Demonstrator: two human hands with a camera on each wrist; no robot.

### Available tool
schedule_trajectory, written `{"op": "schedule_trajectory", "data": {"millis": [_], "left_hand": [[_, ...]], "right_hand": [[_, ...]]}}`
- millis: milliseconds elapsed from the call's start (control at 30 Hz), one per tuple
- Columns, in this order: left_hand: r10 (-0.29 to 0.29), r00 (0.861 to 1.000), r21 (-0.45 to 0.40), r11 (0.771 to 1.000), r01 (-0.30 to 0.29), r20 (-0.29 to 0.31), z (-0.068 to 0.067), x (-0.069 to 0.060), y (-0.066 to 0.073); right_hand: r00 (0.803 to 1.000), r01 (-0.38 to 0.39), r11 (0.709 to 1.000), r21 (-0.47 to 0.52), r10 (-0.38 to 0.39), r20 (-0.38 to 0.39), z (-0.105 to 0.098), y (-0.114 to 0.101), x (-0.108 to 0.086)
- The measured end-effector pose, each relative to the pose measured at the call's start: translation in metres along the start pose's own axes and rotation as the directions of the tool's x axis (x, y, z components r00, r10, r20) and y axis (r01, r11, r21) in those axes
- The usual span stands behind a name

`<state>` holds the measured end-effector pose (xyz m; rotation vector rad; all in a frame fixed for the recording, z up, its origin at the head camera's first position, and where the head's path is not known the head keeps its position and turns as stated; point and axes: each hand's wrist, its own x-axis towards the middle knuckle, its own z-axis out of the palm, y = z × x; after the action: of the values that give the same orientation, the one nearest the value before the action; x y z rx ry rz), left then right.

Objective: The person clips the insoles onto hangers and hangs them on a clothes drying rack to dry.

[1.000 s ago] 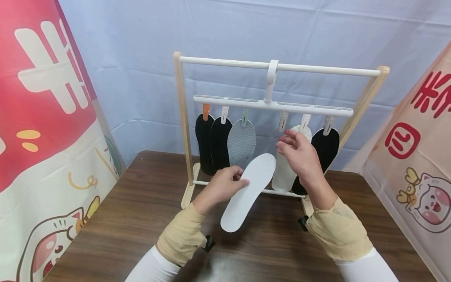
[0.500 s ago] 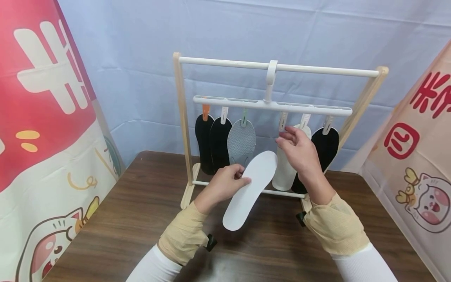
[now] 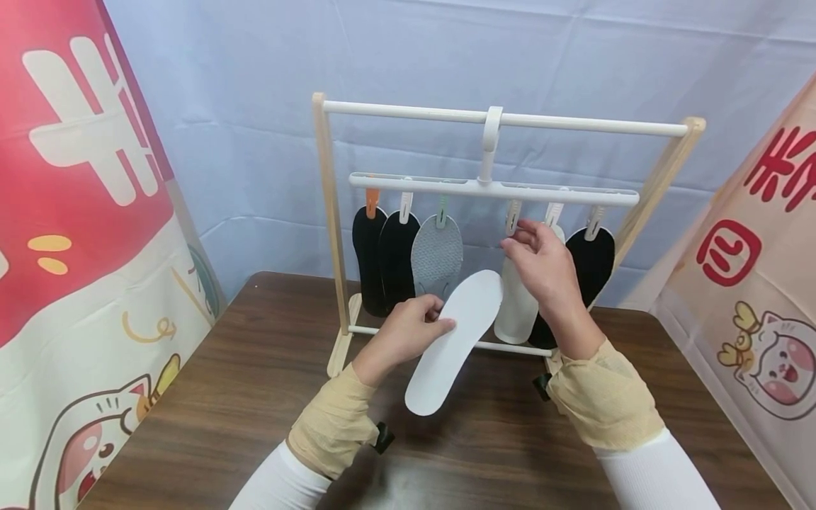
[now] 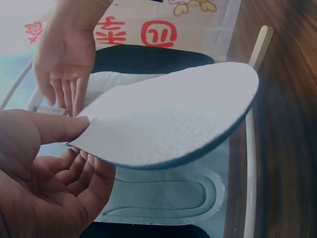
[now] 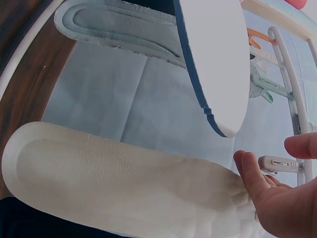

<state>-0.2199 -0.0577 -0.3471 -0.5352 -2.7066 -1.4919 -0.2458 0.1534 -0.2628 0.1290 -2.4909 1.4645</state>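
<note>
My left hand [image 3: 411, 329] pinches a white insole [image 3: 454, 347] by its edge, thumb on the white face and fingers behind. The left wrist view shows the insole [image 4: 168, 116] with a dark blue underside. My right hand [image 3: 545, 265] is raised beside a vacant light grey clip [image 3: 513, 217] on the hanger [image 3: 408, 183]. In the right wrist view its thumb and fingers are apart, with the clip [image 5: 277, 164] near them and not gripped. Behind the right hand hangs a cream insole [image 3: 515, 312], its top partly hidden by the fingers.
Black insoles [image 3: 398, 258] and a grey insole [image 3: 437, 251] hang from clips on the left. Another black insole [image 3: 591, 265] hangs at the right end. A rack with a white top rail [image 3: 408, 111] and wooden legs stands on the brown table [image 3: 255, 361], before a pale blue cloth.
My right hand has risen slightly toward the vacant clip. The white insole in my left hand has shifted a little up and to the right.
</note>
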Motion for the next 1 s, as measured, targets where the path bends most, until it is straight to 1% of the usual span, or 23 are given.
{"op": "schedule_trajectory", "data": {"millis": [167, 333, 500, 733, 800, 1000], "left_hand": [[-0.003, 1.0, -0.004, 1.0, 0.003, -0.006, 0.0, 0.001, 0.001], [-0.012, 1.0, -0.012, 1.0, 0.012, -0.01, 0.001, 0.002, 0.002], [-0.014, 1.0, -0.018, 1.0, 0.014, -0.008, 0.002, 0.003, 0.002], [-0.013, 1.0, -0.02, 1.0, 0.012, -0.011, 0.003, 0.005, 0.002], [-0.012, 1.0, -0.025, 1.0, 0.012, -0.011, 0.004, 0.005, 0.003], [-0.013, 1.0, -0.045, 0.999, 0.012, -0.008, 0.003, 0.003, 0.003]], "right_hand": [[1.0, -0.003, 1.0, 0.006, 0.003, 0.001, -0.001, -0.002, 0.004], [1.0, -0.007, 1.0, -0.018, 0.007, 0.001, -0.001, -0.006, 0.009], [1.0, -0.01, 1.0, -0.017, 0.01, -0.005, 0.0, -0.008, 0.014], [0.999, -0.043, 0.998, -0.04, 0.042, -0.026, 0.001, -0.013, 0.019], [0.998, -0.054, 0.998, -0.031, 0.053, -0.026, 0.001, -0.015, 0.021], [0.998, -0.06, 0.997, 0.049, 0.061, -0.016, 0.004, -0.02, 0.021]]}}
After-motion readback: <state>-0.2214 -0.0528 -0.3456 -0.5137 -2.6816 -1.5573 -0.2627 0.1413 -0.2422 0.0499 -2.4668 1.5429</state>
